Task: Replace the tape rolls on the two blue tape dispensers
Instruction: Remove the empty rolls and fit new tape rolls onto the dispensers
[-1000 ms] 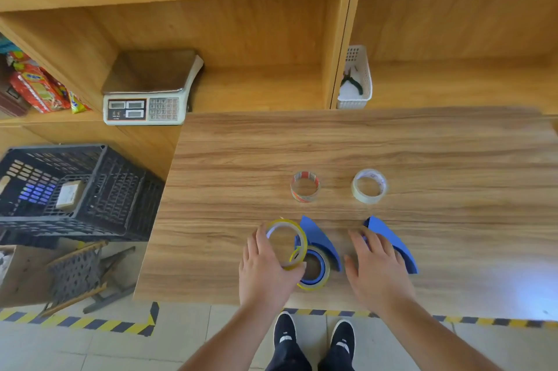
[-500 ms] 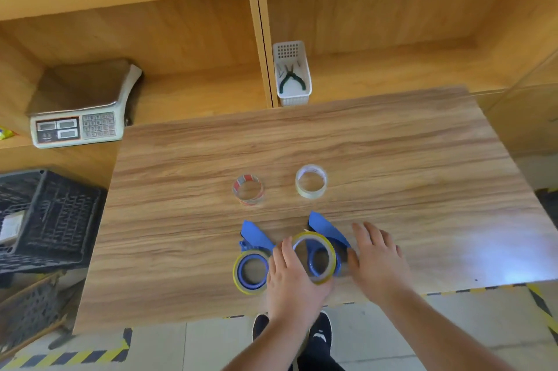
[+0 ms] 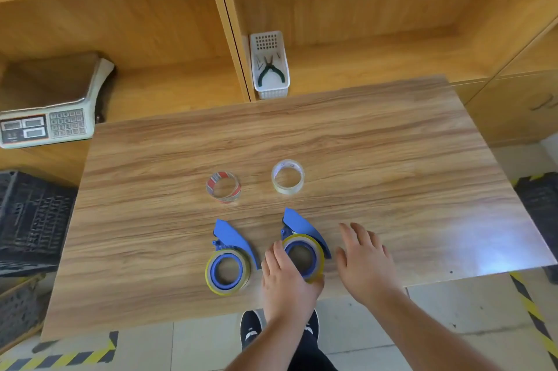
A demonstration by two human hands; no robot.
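Note:
Two blue tape dispensers lie near the table's front edge. The left dispenser [image 3: 231,239] carries a yellowish tape roll [image 3: 227,272] around its blue hub. On the right dispenser [image 3: 305,225] sits a second yellowish roll [image 3: 317,248], and my left hand [image 3: 287,277] grips that roll from its left and near side. Beside that dispenser, my right hand [image 3: 363,262] rests flat on the table with fingers spread, holding nothing. Farther back lie a nearly spent roll with red print [image 3: 223,188] and a clear roll [image 3: 287,177].
The wooden table [image 3: 392,174] stands against wooden shelving. A white basket with pliers [image 3: 269,67] sits on the shelf behind, a weighing scale [image 3: 45,123] at the left. Black crates [image 3: 30,219] stand on the floor at the left, another at the far right.
My left hand carried the yellowish roll from beside the left dispenser over to the right dispenser. My right hand came off the right dispenser and lies beside it. The camera view shifted.

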